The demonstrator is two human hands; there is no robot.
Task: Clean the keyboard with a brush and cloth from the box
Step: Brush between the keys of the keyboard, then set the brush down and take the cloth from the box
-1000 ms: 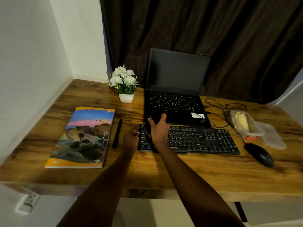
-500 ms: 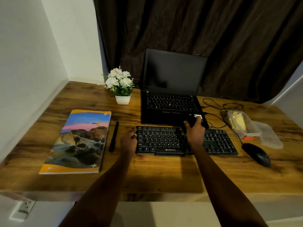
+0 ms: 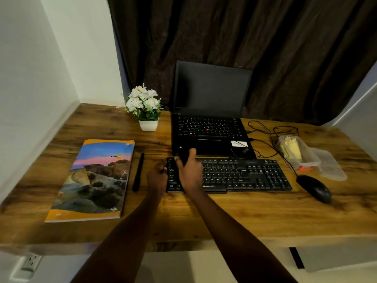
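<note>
A long black plastic keyboard (image 3: 244, 174) lies near the middle of the wooden desk (image 3: 224, 217), parallel to its front edge and just in front of an open black laptop (image 3: 210, 119) with a dark screen. The left hand (image 3: 157, 176) is at the keyboard's left end, with its fingers curled round that edge, gripping it. The right hand (image 3: 189, 172) is over the left part of the keys, clenched round a small dark rounded object (image 3: 183, 155). The top of the object pokes out above the fingers, over the keyboard's back-left corner. It is probably the brush, though the view is too dark and blurred to make out bristles.

Toward the desk's right edge sits a clear plastic box (image 3: 306, 158) with a pale yellow cloth (image 3: 290, 149) inside. Its clear lid (image 3: 330, 166) lies just beside it, nearer that edge. A black computer mouse (image 3: 315, 188) rests just right of the keyboard, between the box and the front edge. Thin black cables (image 3: 265, 135) loop between the laptop and the box.

Left of the keyboard lies a black pen (image 3: 138, 172). Beyond the pen, toward the left edge, is a large softcover book with a rock-landscape cover (image 3: 95, 178). A small white pot of white flowers (image 3: 145, 111) stands near the back edge, left of the laptop. Dark brown curtains (image 3: 244, 37) hang behind the desk.
</note>
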